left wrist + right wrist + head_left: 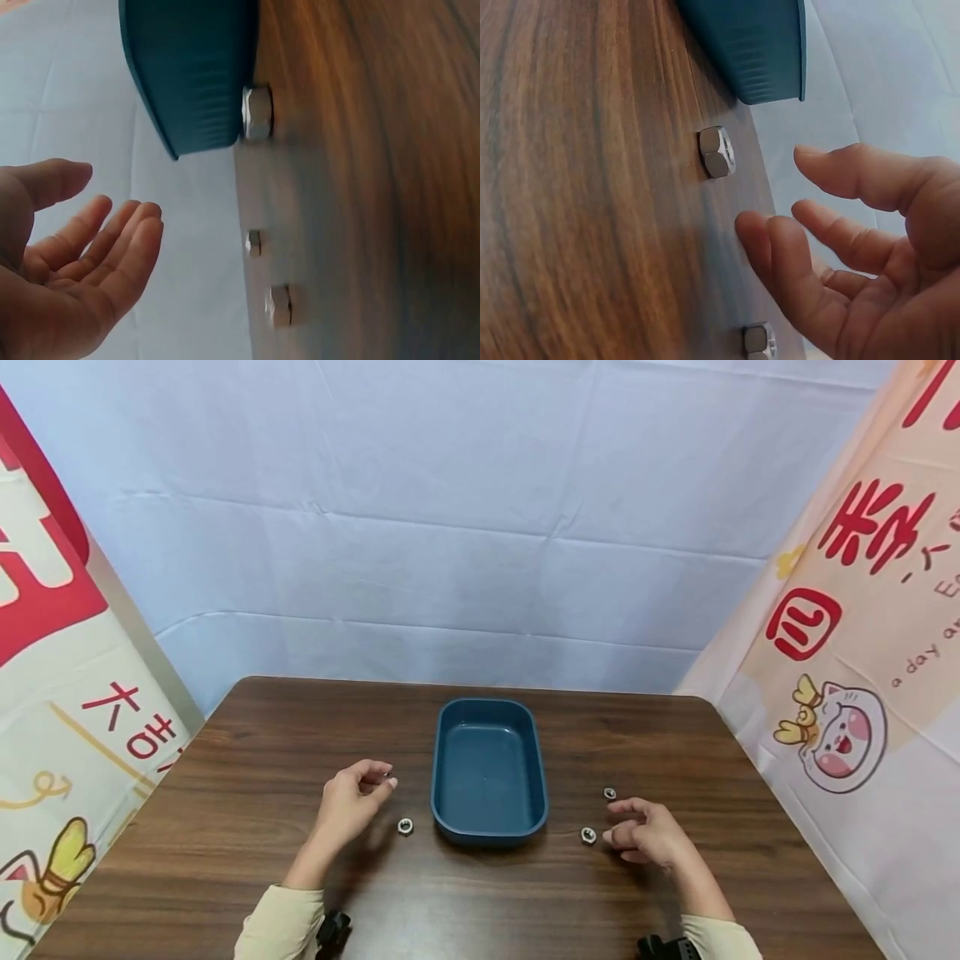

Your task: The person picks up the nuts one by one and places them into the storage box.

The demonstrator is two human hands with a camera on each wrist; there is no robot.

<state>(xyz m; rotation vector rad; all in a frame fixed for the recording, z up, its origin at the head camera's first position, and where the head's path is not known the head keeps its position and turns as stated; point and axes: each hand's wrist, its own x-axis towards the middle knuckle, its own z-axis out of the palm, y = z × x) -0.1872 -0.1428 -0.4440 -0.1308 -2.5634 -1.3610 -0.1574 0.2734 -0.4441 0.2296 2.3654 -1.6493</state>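
My left hand [354, 803] hovers left of the blue tray [489, 837], its thumb and fingers apart and holding nothing in the left wrist view. Beside it lies a hex nut [405, 827]; a small dark bit of another nut [387, 774] shows at its fingertips. The left wrist view has a large nut [257, 112], a smaller nut [253, 243] and a third nut [278, 306] on the tabletop. To the tray's right, my right hand [648, 833] has loosely bent fingers with nothing between them. Near its fingertips are one nut [588, 836] and another nut [610, 793].
The tray stands upright at the middle of the brown wooden table [480, 902], with bare floor visible inside. A pale cloth [450, 568] hangs behind the table's far edge. Printed cloths hang at the left [82, 710] and right [847, 677].
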